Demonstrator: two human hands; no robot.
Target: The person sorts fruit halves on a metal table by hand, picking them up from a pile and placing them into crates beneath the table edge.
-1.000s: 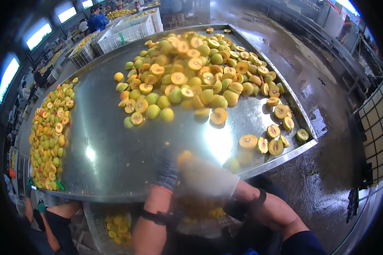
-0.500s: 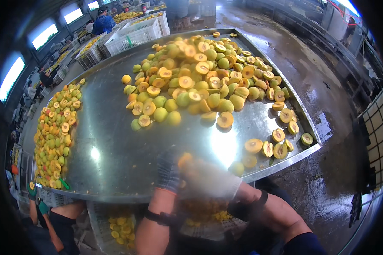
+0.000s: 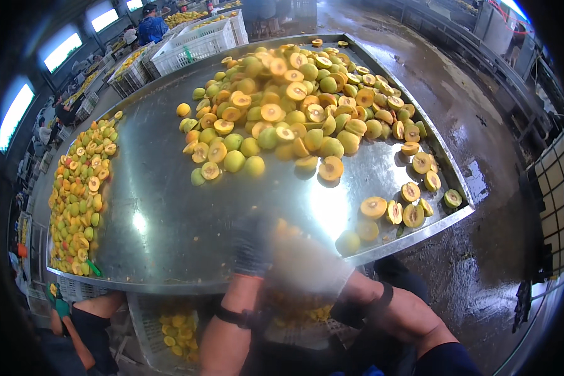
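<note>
My left hand (image 3: 252,245), in a dark knitted glove with an orange cuff, is over the near edge of a metal table (image 3: 169,213). Close beside it is my right hand (image 3: 310,262) in a whitish glove, badly smeared. An orange patch, perhaps cut fruit (image 3: 283,227), shows between the hands; their fingers are too blurred to show a grip. Beyond them lies a big heap of halved yellow-green stone fruit (image 3: 271,113). Several loose halves (image 3: 374,207) lie to the right. Under my hands, a crate holds yellow fruit pieces (image 3: 319,313).
Another fruit pile (image 3: 78,207) lines the table's left side, with a green-handled tool (image 3: 94,268) at its near end. A co-worker's green-gloved hand (image 3: 61,306) is at the lower left. White crates (image 3: 194,50) stand behind the table; wet floor (image 3: 448,119) lies to the right.
The orange patch has shifted slightly up and right between my hands. My hands stay close together near the table edge. The co-worker's green-gloved hands have moved at the lower left.
</note>
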